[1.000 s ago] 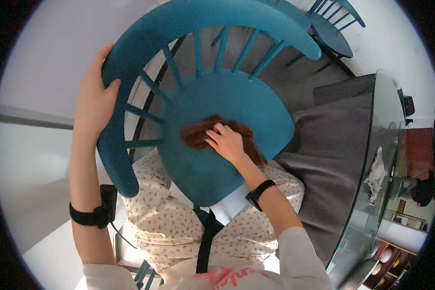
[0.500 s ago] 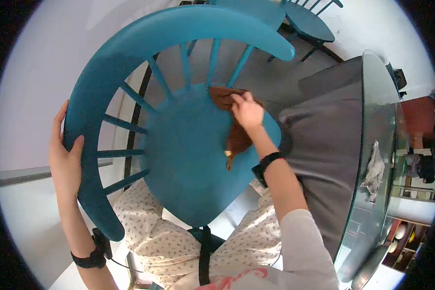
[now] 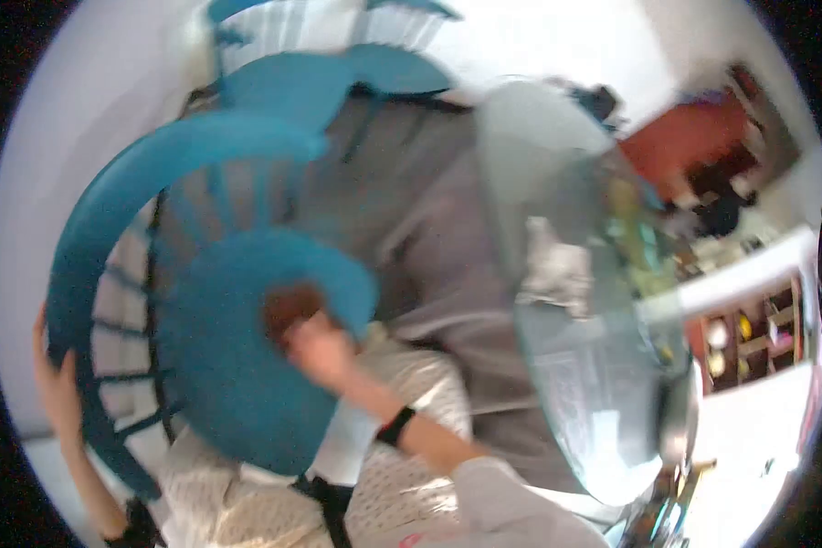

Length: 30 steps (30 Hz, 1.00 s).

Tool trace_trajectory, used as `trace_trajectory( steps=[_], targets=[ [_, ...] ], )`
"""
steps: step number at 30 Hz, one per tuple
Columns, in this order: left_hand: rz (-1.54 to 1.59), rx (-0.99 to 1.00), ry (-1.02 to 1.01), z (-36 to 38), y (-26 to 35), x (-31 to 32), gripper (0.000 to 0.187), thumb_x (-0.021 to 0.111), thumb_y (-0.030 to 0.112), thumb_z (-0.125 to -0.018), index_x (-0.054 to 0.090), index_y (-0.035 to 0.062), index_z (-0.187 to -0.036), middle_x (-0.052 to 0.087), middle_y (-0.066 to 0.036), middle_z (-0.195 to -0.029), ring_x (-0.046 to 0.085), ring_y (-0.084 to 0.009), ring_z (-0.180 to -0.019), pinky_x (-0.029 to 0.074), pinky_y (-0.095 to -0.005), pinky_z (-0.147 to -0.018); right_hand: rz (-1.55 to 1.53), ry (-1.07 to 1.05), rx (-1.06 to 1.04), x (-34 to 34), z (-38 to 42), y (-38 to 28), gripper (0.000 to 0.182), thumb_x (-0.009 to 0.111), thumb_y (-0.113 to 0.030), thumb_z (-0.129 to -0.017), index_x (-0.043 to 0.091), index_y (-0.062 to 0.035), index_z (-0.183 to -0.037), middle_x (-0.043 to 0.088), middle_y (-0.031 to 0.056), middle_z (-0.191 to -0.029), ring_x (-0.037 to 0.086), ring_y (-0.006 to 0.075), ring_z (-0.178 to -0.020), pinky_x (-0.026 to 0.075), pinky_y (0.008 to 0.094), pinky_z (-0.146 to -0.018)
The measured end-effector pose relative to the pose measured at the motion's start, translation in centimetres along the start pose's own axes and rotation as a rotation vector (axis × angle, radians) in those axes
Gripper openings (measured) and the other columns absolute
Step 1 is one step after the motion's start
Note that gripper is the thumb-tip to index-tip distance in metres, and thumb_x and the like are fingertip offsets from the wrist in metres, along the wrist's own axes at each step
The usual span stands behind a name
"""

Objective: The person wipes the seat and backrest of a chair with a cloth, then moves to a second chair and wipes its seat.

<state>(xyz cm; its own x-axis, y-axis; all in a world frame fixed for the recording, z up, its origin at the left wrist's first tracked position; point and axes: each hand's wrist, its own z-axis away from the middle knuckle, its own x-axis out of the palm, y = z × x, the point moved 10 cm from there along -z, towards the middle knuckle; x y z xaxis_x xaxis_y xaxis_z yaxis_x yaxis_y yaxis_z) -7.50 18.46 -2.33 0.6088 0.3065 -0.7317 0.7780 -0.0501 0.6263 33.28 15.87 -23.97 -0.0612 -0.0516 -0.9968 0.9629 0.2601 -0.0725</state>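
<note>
A blue wooden chair (image 3: pixel 219 374) with a curved, spindled back stands in front of my knees. At the left end of its back rail, my left hand (image 3: pixel 59 397) grips the wood, thumb on the inner side and fingers on the outer. A brown cloth (image 3: pixel 290 306) lies bunched on the seat, blurred by motion. My right hand (image 3: pixel 320 354) presses on the cloth with its fingers bent into it; part of the cloth is hidden beneath the hand.
To the right is a glass-topped table (image 3: pixel 511 183) with a crumpled grey-white cloth (image 3: pixel 557 269) on it. Dark grey fabric (image 3: pixel 457 274) hangs below the glass. More blue chairs (image 3: pixel 288 87) stand behind, near the wall. Shelves (image 3: pixel 749 338) with small items are at far right.
My view has swung to the right, so the chair appears farther left and more of the table shows. My right hand and the brown cloth have moved nearer the middle of the seat.
</note>
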Motion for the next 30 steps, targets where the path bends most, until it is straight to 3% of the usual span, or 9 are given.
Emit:
trace_trajectory(
  steps=[1, 2, 6, 10, 16, 19, 20, 22, 30],
  targets=[
    [0.220, -0.014, 0.017, -0.1, -3.4, 0.4, 0.067, 0.046, -0.006, -0.074, 0.034, 0.0034, -0.139, 0.035, -0.013, -0.144, 0.028, -0.0249, -0.135, 0.018, -0.0372, -0.112, -0.091, 0.014, -0.002, 1.5, 2.0, -3.7, 0.015, 0.053, -0.014, -0.080, 0.061, -0.0102, -0.092, 0.056, 0.0110, -0.085, 0.059, 0.0260, -0.073, 0.049, 0.0399, -0.044],
    [-0.012, 0.012, -0.012, -0.5, -4.0, 0.3, 0.066, 0.045, -0.004, -0.076, 0.033, 0.0033, -0.140, 0.034, -0.013, -0.145, 0.027, -0.0254, -0.136, 0.016, -0.0381, -0.113, -0.164, 0.159, -0.009, 3.1, 4.0, -6.4, 0.017, 0.053, -0.013, -0.079, 0.059, -0.0087, -0.094, 0.052, 0.0117, -0.082, 0.058, 0.0257, -0.059, 0.047, 0.0395, -0.040],
    [-0.071, 0.125, 0.031, -1.3, -9.7, 1.1, 0.061, 0.047, 0.002, -0.081, 0.032, 0.0032, -0.140, 0.033, -0.014, -0.144, 0.027, -0.0264, -0.136, 0.015, -0.0384, -0.113, -0.444, 0.077, -0.194, 1.6, 8.1, -12.1, 0.023, 0.054, -0.016, -0.080, 0.057, -0.0078, -0.102, 0.050, 0.0147, -0.098, 0.058, 0.0256, -0.054, 0.047, 0.0377, -0.044],
    [-0.175, 0.129, 0.084, -1.6, -11.8, 0.6, 0.060, 0.052, 0.007, -0.082, 0.034, 0.0033, -0.139, 0.037, -0.016, -0.141, 0.032, -0.0286, -0.132, 0.020, -0.0375, -0.111, -0.333, -0.005, -0.360, 1.2, 6.9, -8.8, 0.024, 0.056, -0.016, -0.078, 0.056, -0.0082, -0.101, 0.051, 0.0141, -0.100, 0.059, 0.0256, -0.056, 0.046, 0.0376, -0.045],
    [-0.286, 0.150, 0.099, -1.2, -16.3, 0.4, 0.060, 0.060, 0.012, -0.081, 0.039, 0.0024, -0.136, 0.042, -0.019, -0.136, 0.039, -0.0317, -0.126, 0.027, -0.0368, -0.107, -0.207, 0.192, -0.077, -0.4, -1.7, 3.6, 0.027, 0.060, -0.015, -0.076, 0.054, -0.0094, -0.102, 0.050, 0.0134, -0.097, 0.059, 0.0272, -0.058, 0.048, 0.0396, -0.050],
    [-0.577, 0.430, 0.130, -1.9, -16.7, 1.9, 0.060, 0.065, 0.015, -0.081, 0.042, 0.0009, -0.134, 0.046, -0.021, -0.133, 0.045, -0.0337, -0.121, 0.031, -0.0366, -0.104, -0.258, 0.180, 0.111, -0.7, -5.1, 7.1, 0.036, 0.061, -0.015, -0.077, 0.051, -0.0097, -0.111, 0.052, 0.0146, -0.104, 0.062, 0.0315, -0.064, 0.050, 0.0424, -0.055],
    [-0.676, 0.526, 0.140, -2.0, -16.2, 2.5, 0.060, 0.067, 0.016, -0.081, 0.043, 0.0004, -0.133, 0.048, -0.022, -0.132, 0.047, -0.0344, -0.120, 0.033, -0.0365, -0.103, -0.290, 0.164, 0.221, -0.6, -6.0, 8.3, 0.039, 0.061, -0.016, -0.077, 0.049, -0.0096, -0.114, 0.053, 0.0151, -0.108, 0.063, 0.0326, -0.067, 0.051, 0.0434, -0.057],
    [-0.226, -0.035, -0.032, 0.0, 7.9, -1.7, 0.058, 0.067, 0.017, -0.081, 0.044, -0.0021, -0.131, 0.049, -0.022, -0.130, 0.048, -0.0346, -0.118, 0.035, -0.0368, -0.101, -0.329, 0.093, 0.241, 0.0, -7.5, 8.5, 0.044, 0.061, -0.016, -0.078, 0.046, -0.0105, -0.120, 0.051, 0.0167, -0.114, 0.064, 0.0338, -0.072, 0.052, 0.0449, -0.059],
    [-0.284, -0.160, -0.046, 0.2, 8.3, -2.2, 0.055, 0.066, 0.014, -0.081, 0.046, -0.0021, -0.129, 0.050, -0.023, -0.128, 0.050, -0.0344, -0.115, 0.037, -0.0375, -0.099, -0.435, 0.100, 0.299, 1.7, -4.9, 5.2, 0.049, 0.060, -0.016, -0.077, 0.045, -0.0070, -0.123, 0.050, 0.0208, -0.117, 0.063, 0.0364, -0.072, 0.054, 0.0452, -0.063]
  ],
)
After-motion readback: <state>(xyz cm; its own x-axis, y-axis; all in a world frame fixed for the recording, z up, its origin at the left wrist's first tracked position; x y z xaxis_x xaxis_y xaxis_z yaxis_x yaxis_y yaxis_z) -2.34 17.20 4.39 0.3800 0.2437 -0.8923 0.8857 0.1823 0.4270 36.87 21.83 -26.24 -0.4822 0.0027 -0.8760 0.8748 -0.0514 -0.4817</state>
